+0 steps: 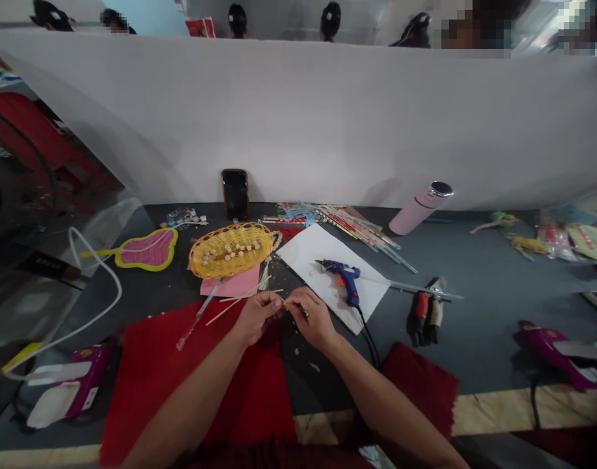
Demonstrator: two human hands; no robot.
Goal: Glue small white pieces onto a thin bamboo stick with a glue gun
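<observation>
My left hand (260,315) and my right hand (312,315) meet fingertip to fingertip over the dark table, both pinched. Between them is something small and yellowish, too tiny to name. Thin pale sticks (238,301) lie beside my left hand, over a pink sheet (217,287) and a red cloth (156,365). Just beyond sits a yellow woven basket (200,266) with small whitish flower-like pieces inside. A blue glue gun (346,277) rests on white paper (303,251), to the right of and beyond my right hand, its black cord trailing toward me.
Red-handled pliers (420,316) lie at right, past a clear glue stick. Along the back are a phone (235,194), a bundle of straw-like sticks (359,228) and a leaning pink bottle (415,212). A white partition (298,124) closes the far side; several people's heads show above it.
</observation>
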